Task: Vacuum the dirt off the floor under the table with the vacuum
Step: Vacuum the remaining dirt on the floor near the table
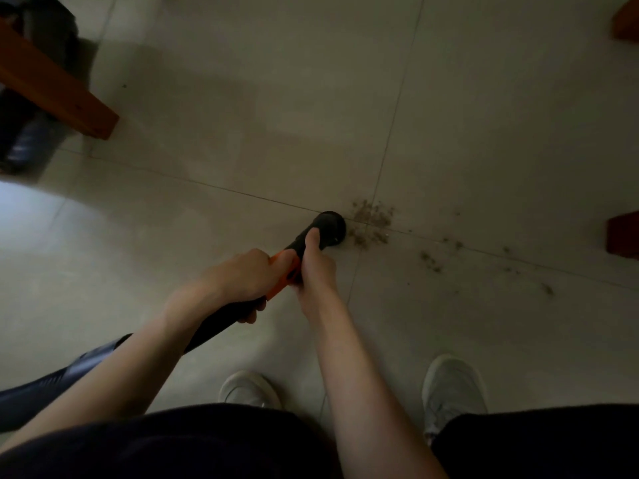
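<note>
**Nozzle at the Edge of the Dirt**

While I crouch over the tiles, my left hand (242,278) curls round the black and orange body of the vacuum (276,281), fingers wrapped under it. My right hand (313,267) grips the front section, thumb stretched along the top toward the nozzle (330,228). That round black mouth tilts down to the floor (242,115), right at a tile joint, just beside the main patch of dirt (371,221). More brown crumbs trail away to the right along the grout line. A ribbed hose (52,382) runs back past my left forearm. My pale shoes (453,385) stand behind the hands. A wooden desk leg (55,88) stands at upper left, well apart.
</note>
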Tool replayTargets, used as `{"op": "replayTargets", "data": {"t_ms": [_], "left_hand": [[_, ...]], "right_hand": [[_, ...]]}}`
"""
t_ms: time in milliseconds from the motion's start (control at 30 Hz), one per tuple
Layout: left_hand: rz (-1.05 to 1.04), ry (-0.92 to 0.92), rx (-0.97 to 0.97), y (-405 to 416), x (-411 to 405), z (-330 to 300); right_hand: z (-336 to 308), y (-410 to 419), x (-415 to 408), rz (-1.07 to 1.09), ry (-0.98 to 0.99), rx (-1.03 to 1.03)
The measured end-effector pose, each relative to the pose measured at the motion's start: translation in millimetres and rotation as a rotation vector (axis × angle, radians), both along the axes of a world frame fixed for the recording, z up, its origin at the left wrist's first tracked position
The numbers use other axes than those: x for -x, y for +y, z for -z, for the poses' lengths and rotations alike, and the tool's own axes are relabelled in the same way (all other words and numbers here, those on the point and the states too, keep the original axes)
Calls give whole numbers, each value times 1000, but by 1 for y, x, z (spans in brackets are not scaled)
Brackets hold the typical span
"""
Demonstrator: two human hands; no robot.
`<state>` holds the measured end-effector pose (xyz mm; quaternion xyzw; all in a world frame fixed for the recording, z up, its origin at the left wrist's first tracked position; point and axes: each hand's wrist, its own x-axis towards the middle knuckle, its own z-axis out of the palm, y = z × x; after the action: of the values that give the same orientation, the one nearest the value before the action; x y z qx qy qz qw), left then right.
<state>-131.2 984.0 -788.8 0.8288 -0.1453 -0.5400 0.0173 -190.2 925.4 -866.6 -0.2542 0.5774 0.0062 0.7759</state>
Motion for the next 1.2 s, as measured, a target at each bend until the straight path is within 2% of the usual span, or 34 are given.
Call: {"op": "replayTargets", "data": {"t_ms": [167, 867, 1200], "left_hand": [[19, 45, 11, -6, 3, -1], [183, -34, -2, -48, 42, -1], [118, -104, -24, -32, 32, -1]], "right_hand": [[-3, -6, 9, 25, 23, 22], [-6, -38, 48, 225, -48, -28], [-9, -27, 32, 154, -101, -92]]}}
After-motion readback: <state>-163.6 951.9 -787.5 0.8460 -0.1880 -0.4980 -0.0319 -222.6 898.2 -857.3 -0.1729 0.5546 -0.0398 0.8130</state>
